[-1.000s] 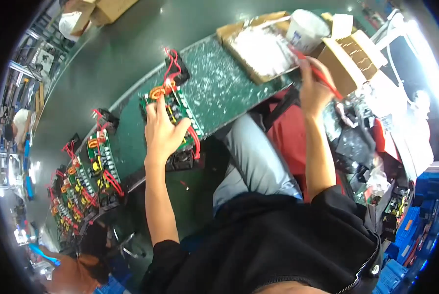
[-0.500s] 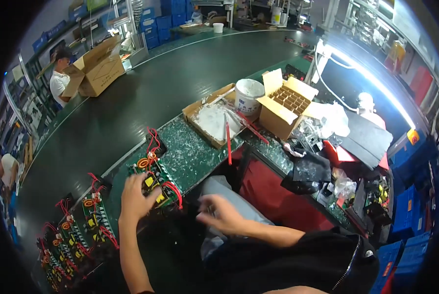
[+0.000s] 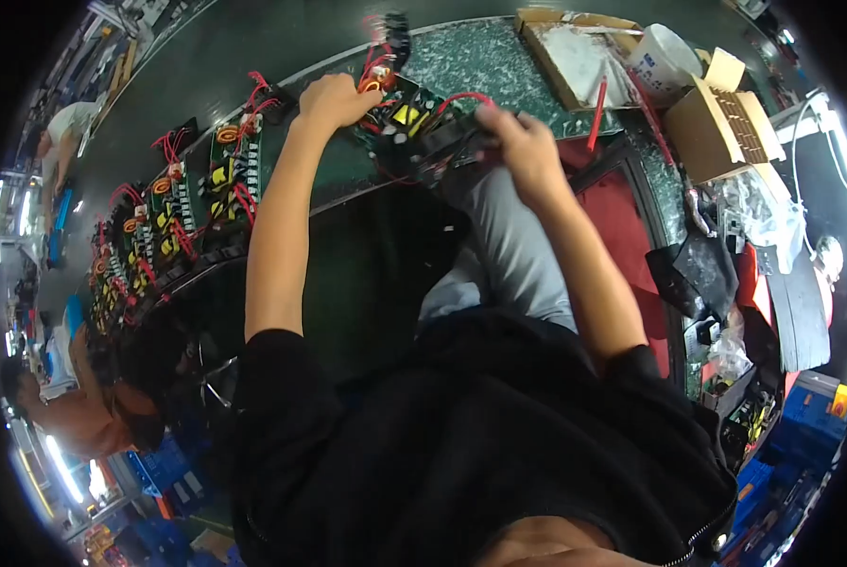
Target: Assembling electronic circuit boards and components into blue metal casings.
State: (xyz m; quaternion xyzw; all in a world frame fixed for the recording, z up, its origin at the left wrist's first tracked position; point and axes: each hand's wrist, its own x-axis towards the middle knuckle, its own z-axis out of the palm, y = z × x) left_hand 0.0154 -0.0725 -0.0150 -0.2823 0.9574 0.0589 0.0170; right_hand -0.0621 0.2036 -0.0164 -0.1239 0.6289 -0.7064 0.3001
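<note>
Between my hands, a green circuit board (image 3: 406, 115) with yellow transformers, a copper coil and red wires is tilted at the bench edge, partly blurred. My left hand (image 3: 334, 102) is closed on its left end, by the coil. My right hand (image 3: 526, 144) is closed on its right end, where red wires and dark parts show; the fingertips are smeared. To the left, a similar circuit board (image 3: 223, 175) lies on the bench, with several more in a row beyond it.
A cardboard tray (image 3: 544, 59) of white material, a red stick (image 3: 597, 115), a white bucket (image 3: 665, 59) and a divided carton (image 3: 721, 128) stand at the far right. Black sheets and plastic bags lie at right. Another person's arm (image 3: 88, 373) shows at left.
My view has tilted down and swung left. My right hand has come from empty air onto the circuit board, which is now tilted up. My left hand has shifted to the board's far left end.
</note>
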